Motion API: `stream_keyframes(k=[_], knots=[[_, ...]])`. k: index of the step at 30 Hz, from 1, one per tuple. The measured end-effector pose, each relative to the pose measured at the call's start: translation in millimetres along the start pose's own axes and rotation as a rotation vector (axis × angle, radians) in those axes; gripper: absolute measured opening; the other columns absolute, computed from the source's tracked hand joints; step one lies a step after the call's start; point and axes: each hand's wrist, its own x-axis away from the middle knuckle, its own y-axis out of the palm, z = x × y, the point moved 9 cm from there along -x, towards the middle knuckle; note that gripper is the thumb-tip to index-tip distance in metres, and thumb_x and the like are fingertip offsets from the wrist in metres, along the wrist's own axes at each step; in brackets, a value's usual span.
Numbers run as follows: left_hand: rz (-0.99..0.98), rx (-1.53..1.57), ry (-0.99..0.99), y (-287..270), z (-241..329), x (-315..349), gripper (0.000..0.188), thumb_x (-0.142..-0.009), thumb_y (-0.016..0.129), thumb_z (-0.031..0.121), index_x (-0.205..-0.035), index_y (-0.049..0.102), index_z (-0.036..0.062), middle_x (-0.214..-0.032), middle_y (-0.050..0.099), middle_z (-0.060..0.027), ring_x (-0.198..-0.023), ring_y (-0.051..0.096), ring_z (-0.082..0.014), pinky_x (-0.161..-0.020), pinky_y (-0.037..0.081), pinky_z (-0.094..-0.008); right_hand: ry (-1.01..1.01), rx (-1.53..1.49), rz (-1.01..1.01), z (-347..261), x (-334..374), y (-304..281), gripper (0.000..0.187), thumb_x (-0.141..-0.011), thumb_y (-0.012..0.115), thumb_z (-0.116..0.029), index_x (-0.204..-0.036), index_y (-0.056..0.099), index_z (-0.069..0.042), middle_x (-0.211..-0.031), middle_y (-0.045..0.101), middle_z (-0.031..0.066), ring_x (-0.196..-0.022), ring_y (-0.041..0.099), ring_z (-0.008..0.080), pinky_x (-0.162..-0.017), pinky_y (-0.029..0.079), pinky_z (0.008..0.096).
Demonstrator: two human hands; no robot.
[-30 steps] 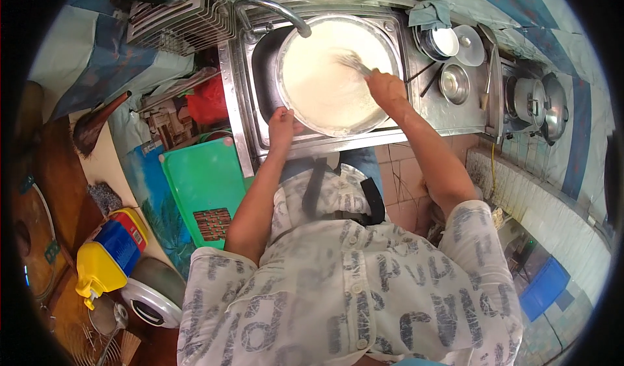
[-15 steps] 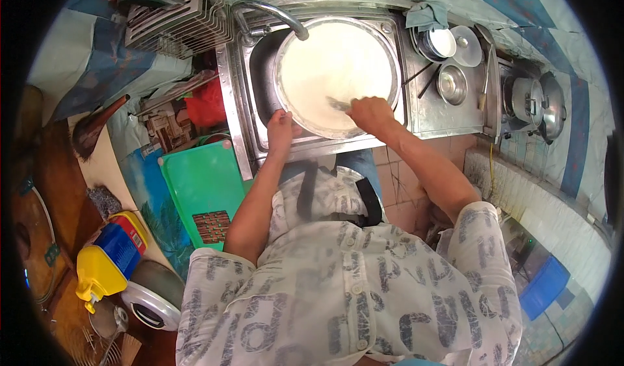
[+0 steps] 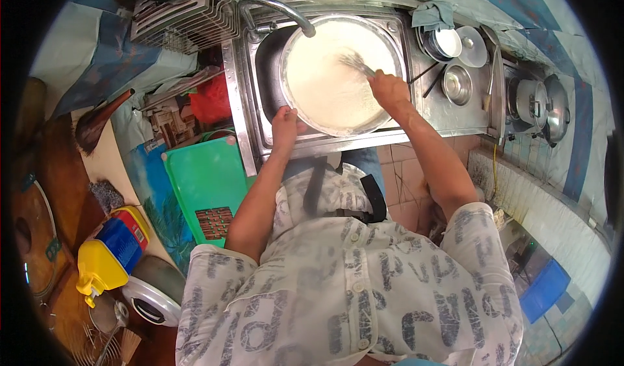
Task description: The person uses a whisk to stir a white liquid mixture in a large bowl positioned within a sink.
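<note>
A wide round metal basin (image 3: 344,133) sits in the sink (image 3: 268,70), filled with a creamy, off-white liquid (image 3: 325,90). In my right hand (image 3: 390,92), over the basin's right half, is the handle of a wire whisk (image 3: 354,61). The whisk's wires point to the upper left and dip into the liquid; their tips are partly hidden by it. My left hand (image 3: 286,127) pinches the basin's near-left rim, its fingers closed there.
A curved faucet (image 3: 279,4) reaches over the basin's far-left rim. On the steel drainboard to the right are a small metal bowl (image 3: 457,85), stacked bowls (image 3: 445,43) and a clear lid (image 3: 472,46). Left of the sink are a dish rack (image 3: 188,22) and a green board (image 3: 205,171).
My right hand has moved right and slightly away from me, carrying the whisk from the basin's near side toward its middle. My left hand stays at the rim.
</note>
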Motion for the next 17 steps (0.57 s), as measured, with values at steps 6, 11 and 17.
stream_keyframes(k=[6,11,17], knots=[[0.024,0.028,-0.033,-4.8,-4.5,2.8,0.017,-0.098,0.048,0.017,-0.104,0.054,0.0029,-0.083,0.059,-0.0057,-0.066,0.063,-0.0139,-0.058,0.056,-0.0254,-0.3,0.128,-0.04,-47.3,36.2,25.8,0.029,-0.095,0.05,-0.035,-0.09,0.06,-0.008,-0.07,0.068,0.013,-0.065,0.068,0.0308,-0.058,0.055,0.0423],[-0.011,0.022,-0.008,1.2,-0.4,-0.4,0.023,-0.096,0.052,0.017,-0.109,0.053,-0.0014,-0.086,0.058,-0.0079,-0.064,0.063,-0.0157,-0.058,0.056,-0.0267,0.047,0.016,0.014,9.6,11.3,20.4,0.033,-0.097,0.045,-0.035,-0.095,0.059,-0.005,-0.07,0.068,0.0129,-0.064,0.068,0.0295,-0.055,0.055,0.0413],[0.003,-0.036,0.013,-2.5,3.2,3.5,0.018,-0.098,0.049,0.017,-0.106,0.054,0.0018,-0.085,0.059,-0.0071,-0.066,0.063,-0.0149,-0.058,0.056,-0.0248,-0.054,0.07,-0.323,-23.6,18.5,7.6,0.027,-0.094,0.047,-0.025,-0.115,0.06,-0.013,-0.1,0.07,0.0138,-0.094,0.068,0.0307,-0.081,0.054,0.0413]])
